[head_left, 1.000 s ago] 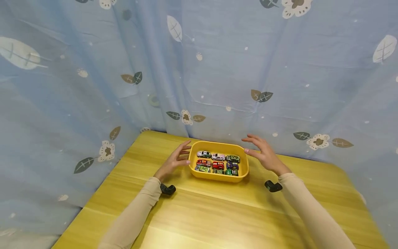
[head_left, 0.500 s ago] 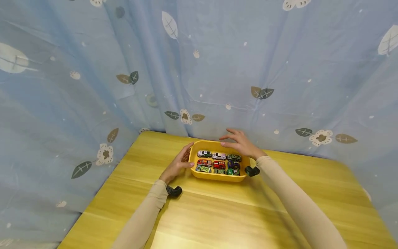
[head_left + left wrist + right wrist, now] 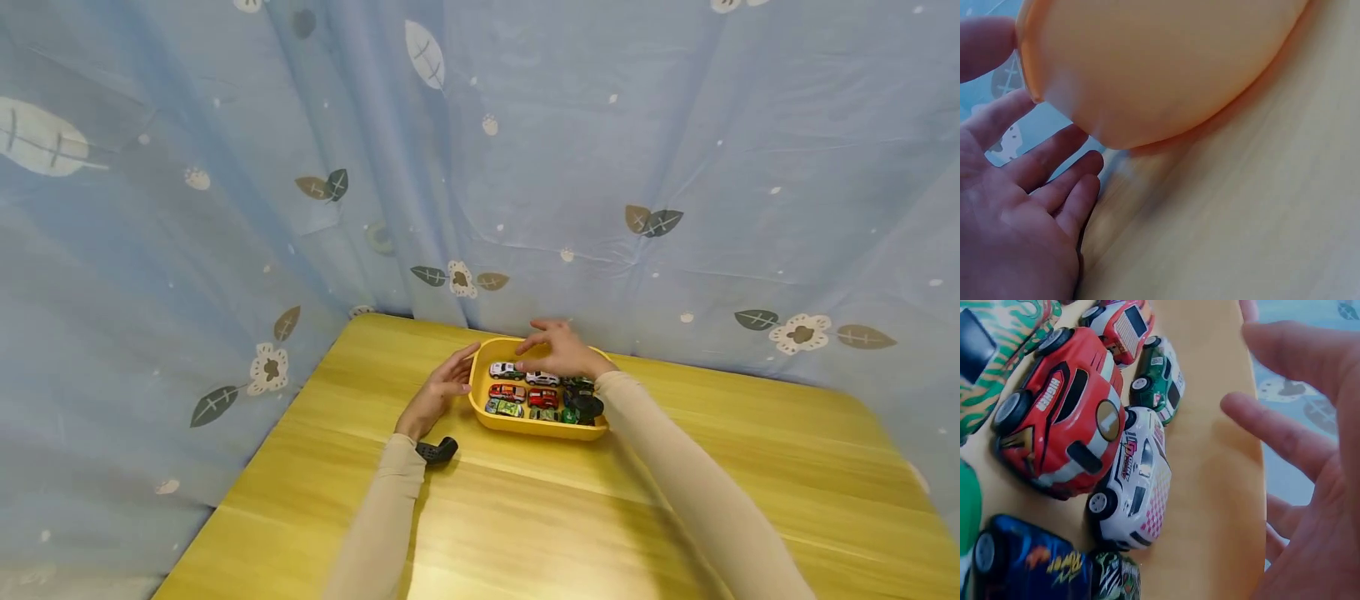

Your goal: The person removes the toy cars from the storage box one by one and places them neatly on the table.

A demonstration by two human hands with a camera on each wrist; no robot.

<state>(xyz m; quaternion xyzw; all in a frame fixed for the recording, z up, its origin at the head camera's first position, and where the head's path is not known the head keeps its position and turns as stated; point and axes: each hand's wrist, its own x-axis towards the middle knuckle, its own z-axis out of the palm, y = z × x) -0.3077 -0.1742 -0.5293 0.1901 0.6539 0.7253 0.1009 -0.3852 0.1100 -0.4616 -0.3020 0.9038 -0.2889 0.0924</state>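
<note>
In the head view a yellow plastic bin (image 3: 540, 430) stands on the table, with several toy cars in rows inside. My left hand (image 3: 438, 396) touches its left end, thumb and fingers loosely spread, as the left wrist view also shows. Above the bin's back part is my right hand (image 3: 562, 354), thumb and index finger apart with nothing between them. Nearest below its fingertips are a white and green car (image 3: 507, 370) and a white and pink car (image 3: 1138, 481). A red car (image 3: 1063, 419) sits in the middle. The right wrist partly hides the cars at the right.
The yellow wood-grain table (image 3: 525, 508) extends in front of the bin and to both sides. A blue patterned curtain (image 3: 555, 183) hangs close behind the table and along its left. A black wrist camera (image 3: 437, 451) sits on the left wrist.
My right hand has moved left from the bin's right rim to over the cars at the back. The left hand has closed in on the left end. The cars stay in place.
</note>
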